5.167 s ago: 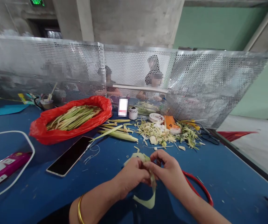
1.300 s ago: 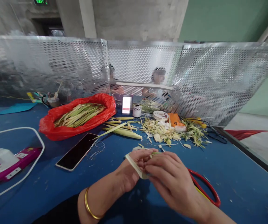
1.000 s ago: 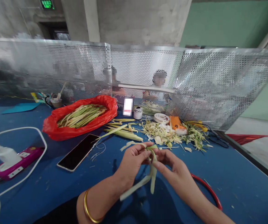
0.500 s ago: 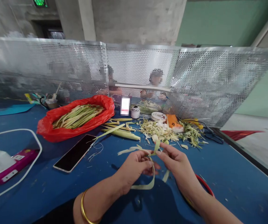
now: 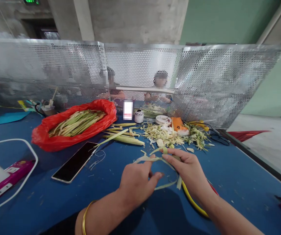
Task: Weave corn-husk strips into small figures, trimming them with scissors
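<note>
Pale green leaf strips (image 5: 165,186) are bent into loose loops between my hands, above the blue table. My right hand (image 5: 185,166) pinches a strip between thumb and forefinger, with a short piece folded at the fingertips. My left hand (image 5: 139,181) is back-up, its fingers curled at the strips where they cross and its thumb stretched out to the right. Its fingertips are partly hidden. One strip end hangs below my right fingers. Beyond my hands lies a pile of shredded leaf bits (image 5: 155,133), with longer husk leaves (image 5: 128,139) to its left.
A red plastic bag (image 5: 42,140) of long leaves lies at left, near a dark phone (image 5: 75,161) and a purple power strip (image 5: 13,176) with a white cable. A tape roll (image 5: 163,119) and an orange packet (image 5: 178,124) stand before the perforated metal screen (image 5: 140,65). People sit behind it.
My left hand has turned back-up and its thumb has moved off the strip. The loop below has shifted right. My right hand keeps its pinch. The view has swung slightly right.
</note>
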Motion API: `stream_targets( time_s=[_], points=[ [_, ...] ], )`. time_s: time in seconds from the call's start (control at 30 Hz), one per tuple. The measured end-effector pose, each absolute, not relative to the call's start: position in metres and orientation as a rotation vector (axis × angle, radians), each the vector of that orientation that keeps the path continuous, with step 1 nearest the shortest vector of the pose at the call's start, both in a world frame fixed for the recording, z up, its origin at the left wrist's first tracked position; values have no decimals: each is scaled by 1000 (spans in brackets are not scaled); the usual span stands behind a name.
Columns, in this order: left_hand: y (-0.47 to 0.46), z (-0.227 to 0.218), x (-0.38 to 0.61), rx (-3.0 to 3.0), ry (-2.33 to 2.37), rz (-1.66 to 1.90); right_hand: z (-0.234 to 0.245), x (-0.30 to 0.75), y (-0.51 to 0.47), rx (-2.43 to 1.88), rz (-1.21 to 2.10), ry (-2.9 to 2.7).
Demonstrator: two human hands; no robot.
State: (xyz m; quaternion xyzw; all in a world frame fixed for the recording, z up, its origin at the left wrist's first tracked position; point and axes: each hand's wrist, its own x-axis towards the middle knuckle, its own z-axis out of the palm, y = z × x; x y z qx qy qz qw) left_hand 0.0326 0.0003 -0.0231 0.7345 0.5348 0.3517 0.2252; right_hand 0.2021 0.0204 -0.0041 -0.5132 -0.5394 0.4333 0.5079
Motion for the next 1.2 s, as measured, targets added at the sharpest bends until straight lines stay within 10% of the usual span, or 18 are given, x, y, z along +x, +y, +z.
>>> stream_targets(
  time_s=[0.23, 0.87, 1.2],
  points=[
    [-6, -5, 25, 2260, 1411, 1412, 0, 202, 19, -1227, 964, -1438],
    [5, -9, 38, 967, 843, 663, -2, 201, 16, -1218, 1107, -1611],
    [11, -6, 35, 946, 1047, 898, -3, 211, 25, -1253, 1095, -1647]
  ],
)
